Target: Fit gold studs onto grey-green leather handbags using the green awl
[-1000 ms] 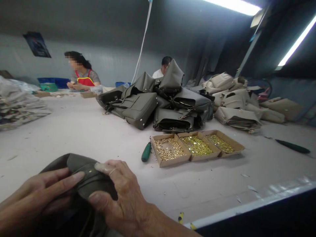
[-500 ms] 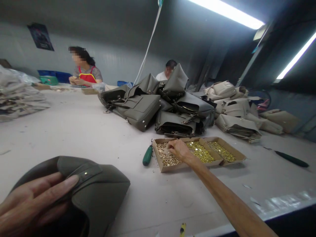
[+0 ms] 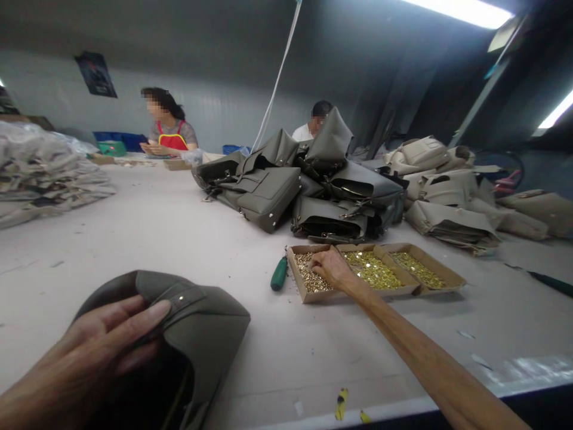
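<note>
Left hand (image 3: pixel 111 340) rests on one olive-grey leather bag (image 3: pixel 206 322) at the near edge of the white bench (image 3: pixel 179 239). Its fingers (image 3: pixel 152 312) lie flat along the strap, which bears one brass stud (image 3: pixel 180 297).

Right hand (image 3: pixel 331 267) is in the leftmost of three shallow cardboard trays (image 3: pixel 322 295) of brass rivets. Its fingers are curled down, and I cannot tell whether they pinch anything. One green-handled tool (image 3: pixel 279 273) lies just left of the trays.

Beyond is a pile of olive-grey bags (image 3: pixel 313 191). Two seated people (image 3: pixel 172 138) are at the far end.
</note>
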The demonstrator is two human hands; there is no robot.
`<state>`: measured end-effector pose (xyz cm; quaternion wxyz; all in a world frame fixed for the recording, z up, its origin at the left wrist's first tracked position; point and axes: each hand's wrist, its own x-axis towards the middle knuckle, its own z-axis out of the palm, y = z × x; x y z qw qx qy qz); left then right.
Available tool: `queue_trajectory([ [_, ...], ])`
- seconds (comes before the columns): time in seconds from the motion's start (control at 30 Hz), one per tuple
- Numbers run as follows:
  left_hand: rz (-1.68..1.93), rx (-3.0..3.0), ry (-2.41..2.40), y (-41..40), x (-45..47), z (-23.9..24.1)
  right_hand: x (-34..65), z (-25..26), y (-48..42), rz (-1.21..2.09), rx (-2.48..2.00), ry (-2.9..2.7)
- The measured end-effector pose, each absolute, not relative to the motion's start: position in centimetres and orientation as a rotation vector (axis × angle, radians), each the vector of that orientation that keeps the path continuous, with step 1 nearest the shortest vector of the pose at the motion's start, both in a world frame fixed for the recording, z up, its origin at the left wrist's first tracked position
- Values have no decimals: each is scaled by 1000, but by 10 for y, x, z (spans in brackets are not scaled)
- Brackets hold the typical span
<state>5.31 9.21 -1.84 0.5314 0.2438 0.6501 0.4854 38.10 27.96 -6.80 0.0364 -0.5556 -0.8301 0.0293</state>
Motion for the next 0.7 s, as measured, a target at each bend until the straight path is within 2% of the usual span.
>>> queue_trajectory([
  [0.27, 1207, 748, 1213, 84, 50, -13, 370, -53, 272, 170, -1507, -2313],
  [0.47, 1314, 804, 1060, 82, 60, -13, 297, 11, 200, 859, -687, -2131],
  [0.7, 1365, 846, 987, 77, 65, -11, 228, 29, 164, 829, -368, -2267],
])
